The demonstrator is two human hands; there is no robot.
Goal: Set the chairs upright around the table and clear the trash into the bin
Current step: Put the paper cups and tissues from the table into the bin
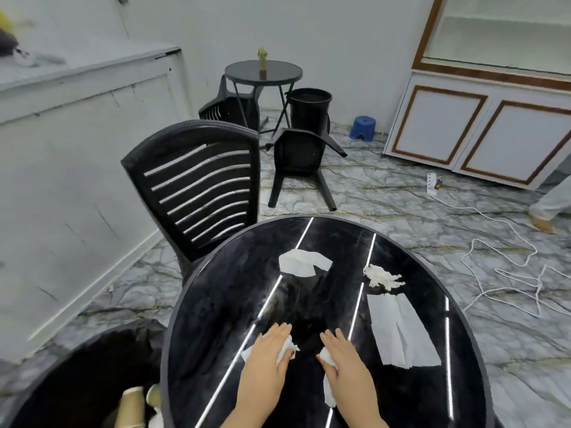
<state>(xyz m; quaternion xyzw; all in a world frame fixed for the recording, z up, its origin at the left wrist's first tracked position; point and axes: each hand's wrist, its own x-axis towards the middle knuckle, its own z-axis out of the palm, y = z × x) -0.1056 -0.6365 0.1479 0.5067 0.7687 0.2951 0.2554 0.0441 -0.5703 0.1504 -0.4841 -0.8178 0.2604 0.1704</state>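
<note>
Each grip lies flat: the left hand [268, 350] and right hand [343, 353] press tissue scraps [289, 350] to the worktop [216, 319], likely gathering them. A tipped chair [298, 156] lies beyond; the bin [77, 381] waits lower left.

A glossy black table [216, 319] is seen at the centre, streaked with thin white reflected lines. White tissues [304, 263] are scattered on it toward 12 and 2 o'clock, and a long white sheet [401, 332] lies at 3 o'clock. At 10 o'clock a black chair [200, 183] with a slatted back is seen; beyond it at 12 o'clock a black fallen chair [298, 156], a black bin [310, 111] and a black round side table [263, 72] are shown. The floor [401, 196] is patterned in grey-white marble with dark and gold veins. A blue stool [364, 127] is seen at 1 o'clock. The white cabinet [482, 131] is trimmed in brown. A white cord [506, 267] is coiled at 3 o'clock.
</note>
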